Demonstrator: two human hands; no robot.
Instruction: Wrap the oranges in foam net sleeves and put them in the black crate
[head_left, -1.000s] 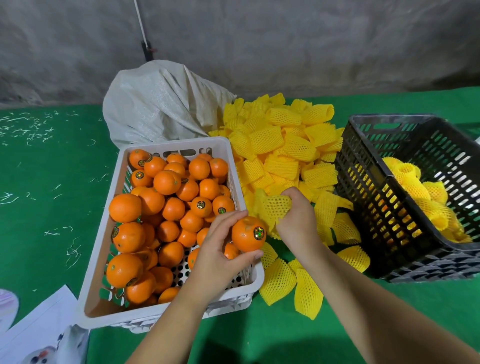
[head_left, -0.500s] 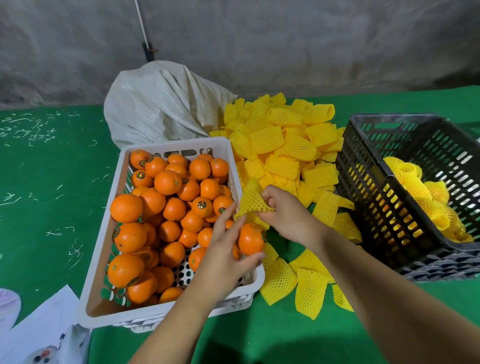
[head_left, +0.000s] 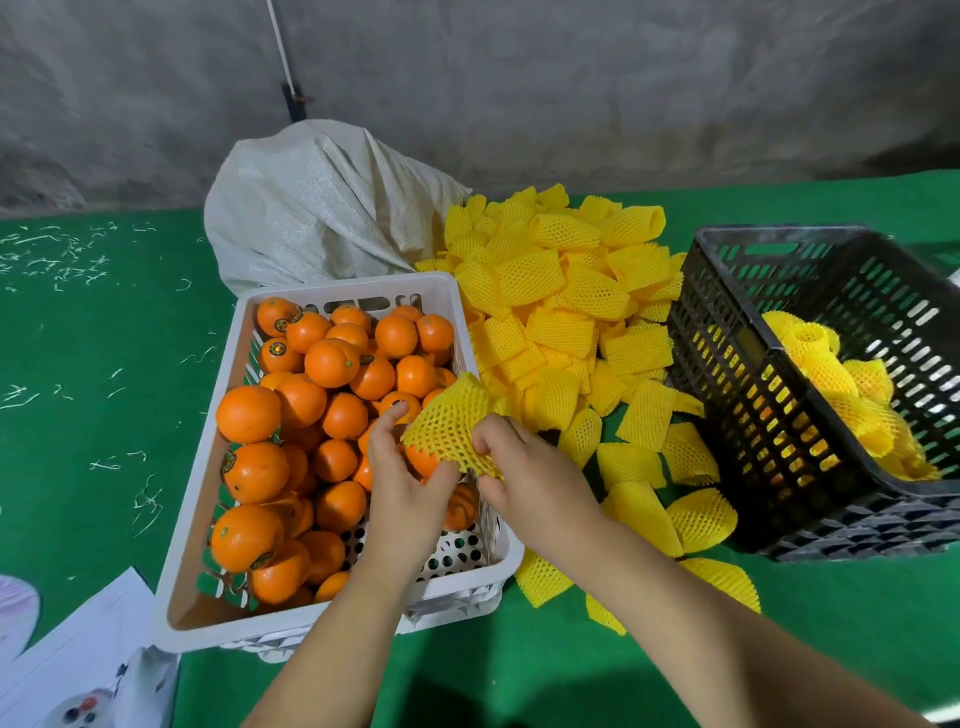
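Observation:
A white crate (head_left: 208, 519) at the left holds several bare oranges (head_left: 248, 413). Above its right rim my left hand (head_left: 402, 488) grips one orange (head_left: 420, 462), mostly hidden by fingers and net. My right hand (head_left: 524, 473) pinches a yellow foam net sleeve (head_left: 451, 423) whose lower edge lies over that orange. A heap of yellow net sleeves (head_left: 561, 306) lies between the two crates. The black crate (head_left: 737, 395) at the right holds several wrapped oranges (head_left: 831, 374).
A grey woven sack (head_left: 322, 208) sits behind the white crate against the concrete wall. Loose sleeves (head_left: 701, 519) are scattered on the green cloth (head_left: 93, 364) in front of the black crate. Papers (head_left: 78, 665) lie at the bottom left corner.
My right hand lifted a sleeve from the heap and carried it left to the orange in my left hand. The sleeve now lies over the orange, above the white crate's rim.

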